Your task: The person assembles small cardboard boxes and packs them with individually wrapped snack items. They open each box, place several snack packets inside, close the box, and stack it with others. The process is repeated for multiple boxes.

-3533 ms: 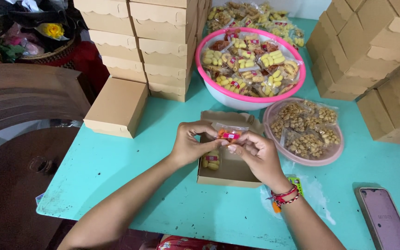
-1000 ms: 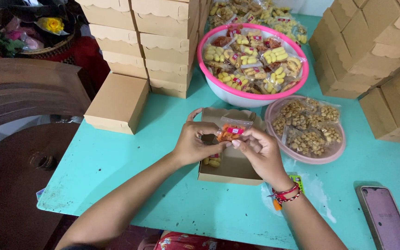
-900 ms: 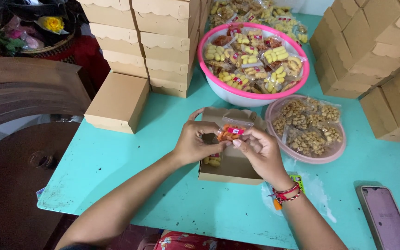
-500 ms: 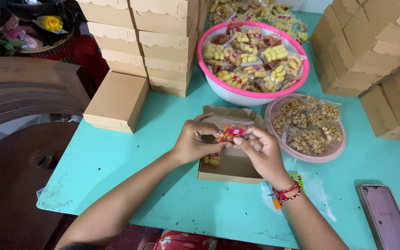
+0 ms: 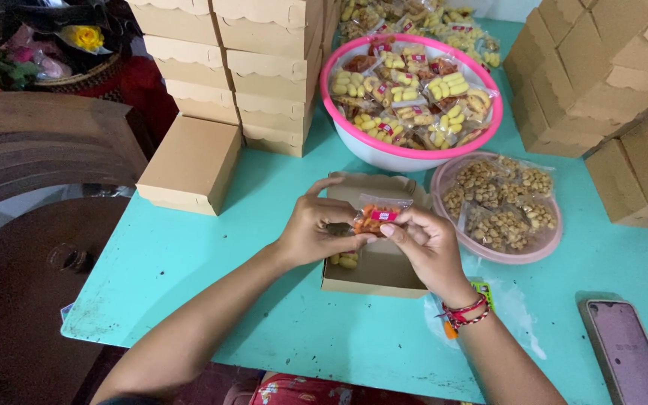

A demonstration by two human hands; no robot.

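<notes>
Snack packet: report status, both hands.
Left hand and right hand both pinch the snack packet. Held over open cardboard box. Nothing in the way.

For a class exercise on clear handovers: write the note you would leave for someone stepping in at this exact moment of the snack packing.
Left hand and right hand: both pinch one small clear packet of orange snacks above the open brown box.
Box: on the turquoise table, with a packet of yellow snacks already inside.
Supplies: pink basin of mixed packets behind the box; pink tray of nut packets to its right.
Done: one packet boxed.
Left: the orange packet is not yet in, and the box is unclosed.
</notes>
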